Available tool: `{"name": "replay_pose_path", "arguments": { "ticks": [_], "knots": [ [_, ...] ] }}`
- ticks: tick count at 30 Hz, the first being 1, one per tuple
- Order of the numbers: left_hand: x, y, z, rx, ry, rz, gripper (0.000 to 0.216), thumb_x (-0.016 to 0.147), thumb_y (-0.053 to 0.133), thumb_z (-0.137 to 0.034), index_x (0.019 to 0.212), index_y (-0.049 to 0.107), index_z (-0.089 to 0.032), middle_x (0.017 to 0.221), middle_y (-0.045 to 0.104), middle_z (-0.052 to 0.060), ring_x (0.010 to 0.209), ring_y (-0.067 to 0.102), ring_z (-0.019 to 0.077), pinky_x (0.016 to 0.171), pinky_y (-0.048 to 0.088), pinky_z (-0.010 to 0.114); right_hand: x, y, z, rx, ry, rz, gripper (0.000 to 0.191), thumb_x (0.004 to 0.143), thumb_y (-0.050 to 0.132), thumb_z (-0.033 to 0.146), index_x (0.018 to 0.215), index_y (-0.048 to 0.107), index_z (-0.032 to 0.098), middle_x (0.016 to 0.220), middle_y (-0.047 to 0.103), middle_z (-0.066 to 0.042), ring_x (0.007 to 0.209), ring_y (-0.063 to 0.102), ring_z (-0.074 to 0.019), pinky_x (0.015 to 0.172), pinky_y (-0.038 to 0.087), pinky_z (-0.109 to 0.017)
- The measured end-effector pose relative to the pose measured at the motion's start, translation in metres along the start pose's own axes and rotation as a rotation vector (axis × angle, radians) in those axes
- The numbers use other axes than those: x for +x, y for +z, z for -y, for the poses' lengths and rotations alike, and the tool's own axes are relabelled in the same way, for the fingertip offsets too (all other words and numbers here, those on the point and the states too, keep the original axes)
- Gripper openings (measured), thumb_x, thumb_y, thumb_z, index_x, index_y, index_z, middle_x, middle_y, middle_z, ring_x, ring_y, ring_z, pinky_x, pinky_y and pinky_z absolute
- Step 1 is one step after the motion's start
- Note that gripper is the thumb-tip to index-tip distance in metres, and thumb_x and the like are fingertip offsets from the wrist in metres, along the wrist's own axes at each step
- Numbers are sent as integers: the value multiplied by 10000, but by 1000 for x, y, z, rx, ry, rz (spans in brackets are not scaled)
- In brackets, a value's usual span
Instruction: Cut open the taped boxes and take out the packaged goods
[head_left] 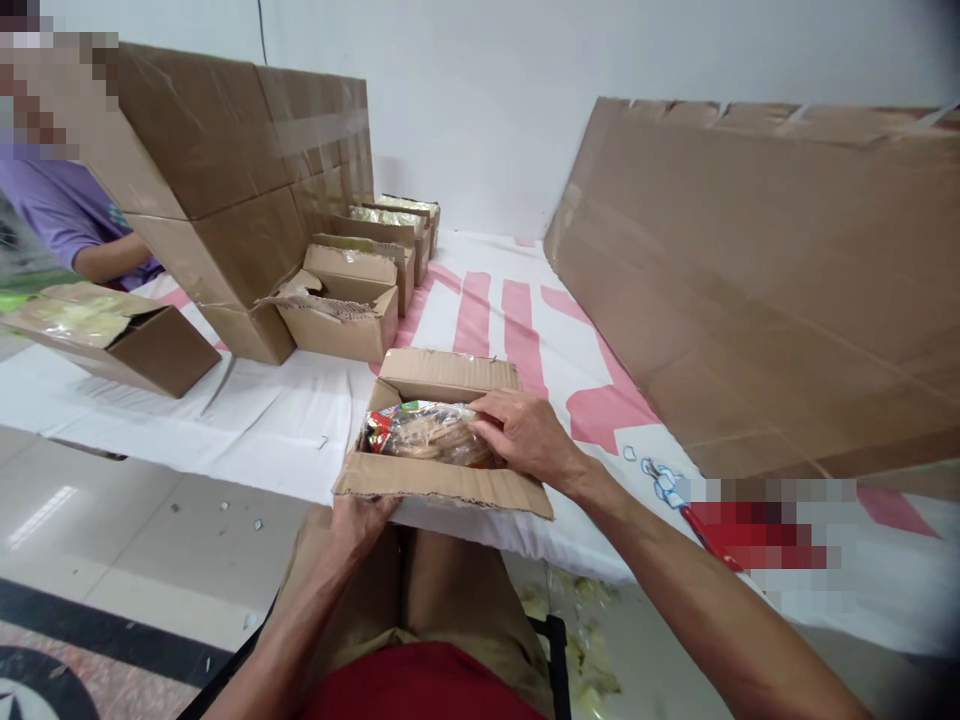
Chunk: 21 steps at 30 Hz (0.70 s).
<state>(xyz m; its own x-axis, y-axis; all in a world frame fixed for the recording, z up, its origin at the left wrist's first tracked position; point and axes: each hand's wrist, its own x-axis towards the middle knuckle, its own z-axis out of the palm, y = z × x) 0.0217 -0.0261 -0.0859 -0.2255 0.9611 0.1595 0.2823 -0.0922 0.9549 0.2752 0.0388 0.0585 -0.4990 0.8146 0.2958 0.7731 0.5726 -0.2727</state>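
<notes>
In front of me an open cardboard box sits at the table's front edge, its near and far flaps folded outward. Inside lies a clear plastic packet with red and coloured printing and tan, strip-like contents. My right hand reaches over the box's right side, thumb and fingers closed on the packet's right end. At the near left corner, my left hand grips the box from below; its fingertips are partly hidden under the flap.
Several open boxes line the left, beside a tall stack of taped cartons. Another box stands far left, near a person in a purple top. A large cardboard panel leans at right. A red object, partly blurred, lies front right.
</notes>
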Motion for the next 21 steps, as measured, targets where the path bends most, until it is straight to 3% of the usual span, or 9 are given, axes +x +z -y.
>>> {"name": "replay_pose_path", "arguments": {
  "ticks": [5,9,14,17,21],
  "knots": [
    [4,-1,10,-60,31,-42,453,593,898,-456,929,676,-249,921,757,85,1079,690,375,954,587,522,-6,3,3,333,40,-223,139,874,649,179,908,783,195,893,809,-54,824,736,-208,781,545,-320],
    [8,3,6,-46,14,-28,447,646,859,-506,930,667,-219,958,751,93,1023,711,343,945,590,494,-12,6,4,683,183,-379,98,814,704,259,812,783,201,789,783,-13,726,709,-188,692,550,-292],
    [9,11,-1,-39,8,-38,686,699,831,-512,1244,593,-171,1197,711,134,1138,681,322,1009,545,481,-3,6,-1,1165,460,-701,203,653,853,353,700,715,212,634,691,49,567,624,-136,579,546,-267],
    [12,14,-3,-55,42,-28,684,740,821,-458,1313,570,-182,1240,692,123,1201,657,311,1049,519,461,6,-18,-2,1303,461,-929,264,613,886,377,704,692,224,639,673,64,550,612,-125,545,542,-264],
    [27,20,-7,-99,71,-9,659,761,803,-413,1332,564,-187,1242,692,111,1191,656,298,1037,523,444,-6,-76,3,1069,326,-1176,172,666,860,299,667,694,256,639,641,63,586,608,-146,596,548,-320]
  ]
}}
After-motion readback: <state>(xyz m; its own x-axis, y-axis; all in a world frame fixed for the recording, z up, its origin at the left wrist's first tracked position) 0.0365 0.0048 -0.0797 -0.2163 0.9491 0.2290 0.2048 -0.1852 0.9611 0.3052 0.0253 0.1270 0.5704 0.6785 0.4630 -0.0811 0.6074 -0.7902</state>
